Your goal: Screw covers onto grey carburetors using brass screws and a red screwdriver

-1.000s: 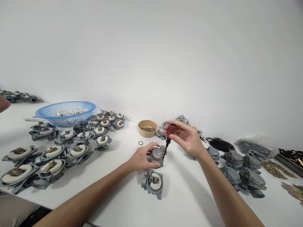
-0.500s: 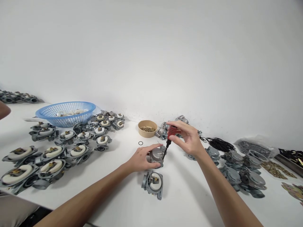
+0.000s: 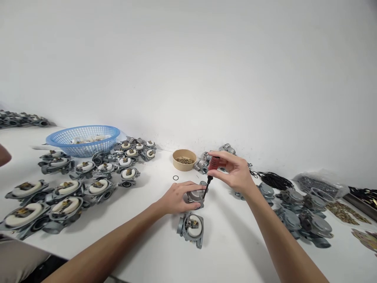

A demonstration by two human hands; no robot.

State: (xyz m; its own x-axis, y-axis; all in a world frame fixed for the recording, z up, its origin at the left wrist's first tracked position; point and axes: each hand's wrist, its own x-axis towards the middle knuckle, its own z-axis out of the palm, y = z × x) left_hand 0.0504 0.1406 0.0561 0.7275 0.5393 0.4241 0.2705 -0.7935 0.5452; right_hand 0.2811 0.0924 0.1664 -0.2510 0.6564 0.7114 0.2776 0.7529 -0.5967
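My left hand is wrapped over a grey metal carburetor and keeps it on the white table. Between the thumb and fingers of my right hand is a screwdriver with a red handle and black shaft. Its tip points down at the right edge of the carburetor's cover; the exact contact is too small to make out. Just in front lies an open carburetor, its white float and brass parts facing up. A black O-ring rests behind my left hand.
A paper bowl of small brass-coloured screws stands at the back. Open carburetors and a blue basket fill the left. Covered carburetors, black rings and a bag of small parts lie right. Another person's hand shows at far left.
The screwdriver stays at the carburetor's edge, with the right-hand fingers slightly shifted round the handle. The left hand keeps its hold. The view has moved very slightly.
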